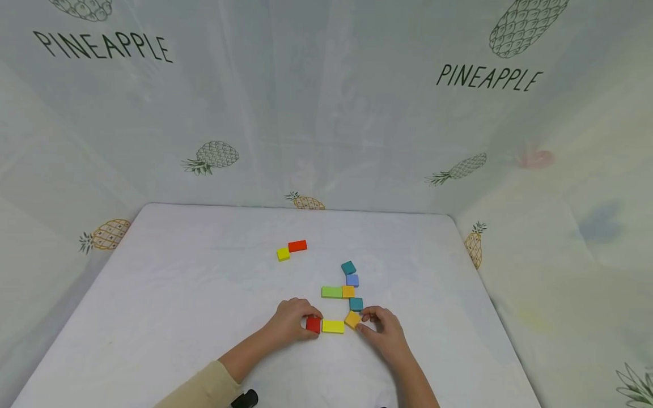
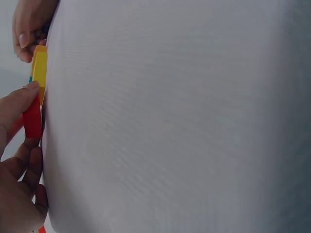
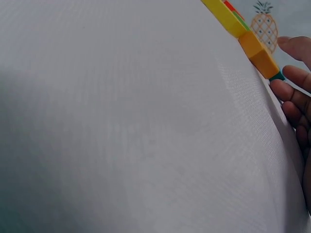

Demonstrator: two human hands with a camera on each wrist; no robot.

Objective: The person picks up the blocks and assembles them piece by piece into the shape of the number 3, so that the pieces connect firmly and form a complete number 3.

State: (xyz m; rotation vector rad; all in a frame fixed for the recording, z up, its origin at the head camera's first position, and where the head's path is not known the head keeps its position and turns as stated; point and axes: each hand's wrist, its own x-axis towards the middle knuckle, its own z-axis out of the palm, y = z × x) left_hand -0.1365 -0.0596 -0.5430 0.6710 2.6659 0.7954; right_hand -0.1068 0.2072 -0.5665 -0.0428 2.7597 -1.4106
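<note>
My left hand (image 1: 292, 321) pinches a red block (image 1: 313, 324) between thumb and fingers at the left end of a row on the table. In the left wrist view the thumb lies on the red block (image 2: 32, 119). Right of it lies a yellow block (image 1: 333, 327), then a tilted orange block (image 1: 352, 319). Beside the orange block is my right hand (image 1: 386, 334), thumb and fingers parted; in the right wrist view they stand just off the orange block (image 3: 258, 54). Above it a teal block (image 1: 356, 304) continues the curving line.
Farther up the line are another orange block (image 1: 348, 292) with a green block (image 1: 331, 292) at its left, a blue block (image 1: 352, 280) and a second teal block (image 1: 348, 267). Toward the back lie a small yellow block (image 1: 283, 254) and a long red block (image 1: 298, 246).
</note>
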